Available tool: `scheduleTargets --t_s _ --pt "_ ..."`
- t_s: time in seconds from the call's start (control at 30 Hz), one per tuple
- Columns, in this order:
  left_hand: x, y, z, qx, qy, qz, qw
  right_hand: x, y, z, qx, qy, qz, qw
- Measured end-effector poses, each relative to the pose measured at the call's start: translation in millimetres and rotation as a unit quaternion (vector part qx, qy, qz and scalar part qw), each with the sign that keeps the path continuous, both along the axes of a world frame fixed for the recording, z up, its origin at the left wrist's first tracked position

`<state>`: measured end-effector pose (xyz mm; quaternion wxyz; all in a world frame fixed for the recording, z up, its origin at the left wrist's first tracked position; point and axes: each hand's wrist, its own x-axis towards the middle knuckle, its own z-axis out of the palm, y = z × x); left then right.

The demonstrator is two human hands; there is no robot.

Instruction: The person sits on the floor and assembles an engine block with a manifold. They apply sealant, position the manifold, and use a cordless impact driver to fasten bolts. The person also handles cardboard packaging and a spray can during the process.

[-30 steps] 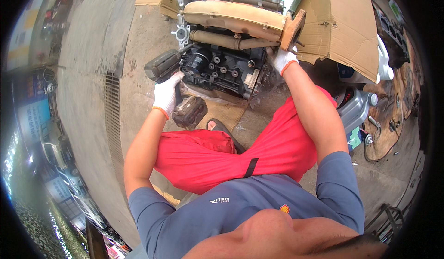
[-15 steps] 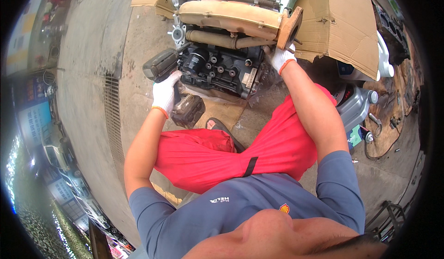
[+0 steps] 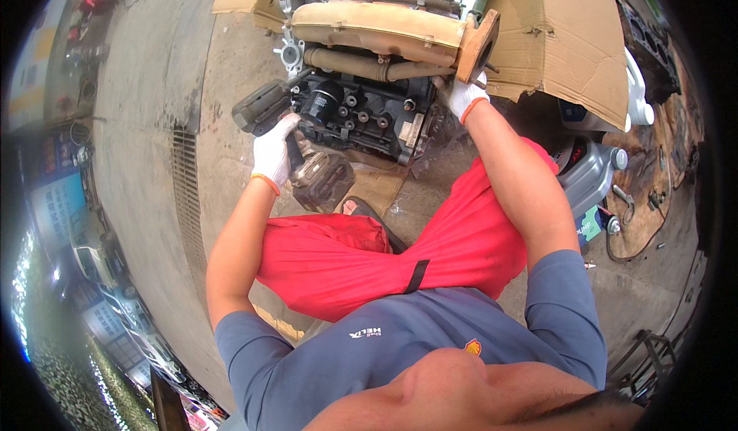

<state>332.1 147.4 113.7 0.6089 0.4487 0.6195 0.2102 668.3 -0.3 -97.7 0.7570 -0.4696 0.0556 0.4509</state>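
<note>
My left hand (image 3: 272, 153), in a white glove with an orange cuff, is closed round the grip of a cordless power tool (image 3: 261, 108). The tool's dark body lies along the left side of the engine, and its battery pack (image 3: 327, 181) hangs near my shin. Its working end is hard to make out beside the black oil filter (image 3: 323, 102). My right hand (image 3: 466, 97), gloved too, reaches to the right end of the engine block (image 3: 369, 119), below the rusty exhaust flange (image 3: 480, 46). The flange and block hide most of its fingers.
A tan heat shield (image 3: 377, 27) and a pipe (image 3: 346, 63) cross the engine. Cardboard (image 3: 576, 39) stands to its right. Beyond my right knee are a grey jug (image 3: 592, 177), a spray can (image 3: 611, 222) and loose metal parts. A floor grate (image 3: 187, 177) runs at left.
The power tool has turned slightly in my left hand, its battery pack swinging to the right. My right hand stays at the engine's right end. The view has shifted a little.
</note>
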Motion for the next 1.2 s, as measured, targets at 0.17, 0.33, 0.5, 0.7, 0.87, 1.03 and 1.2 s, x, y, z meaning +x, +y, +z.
scheduleTargets --t_s 0.17,0.33,0.5,0.7,0.87,1.03,1.2 --pt "21 8 -10 -0.059 -0.046 -0.01 0.997 20 -4 -70 0.021 -0.1 -0.034 0.994" --pt "-5 5 -8 -0.047 -0.019 0.011 0.999 -5 7 17 -0.017 0.059 -0.029 0.998" --pt "11 10 -15 -0.059 -0.064 -0.032 0.996 17 0 -99 0.099 -0.187 -0.029 0.977" --pt "5 6 -8 -0.056 -0.058 0.007 0.997 15 4 -96 0.081 -0.17 -0.012 0.982" --pt "7 10 -12 -0.044 -0.045 -0.024 0.998 12 -4 -77 0.028 -0.278 0.018 0.96" --pt "-5 4 -4 -0.057 -0.069 0.018 0.996 1 -11 31 -0.261 -0.51 0.236 0.785" --pt "16 3 -2 -0.061 -0.058 -0.02 0.996 31 -13 -59 -0.2 -0.362 0.137 0.9"
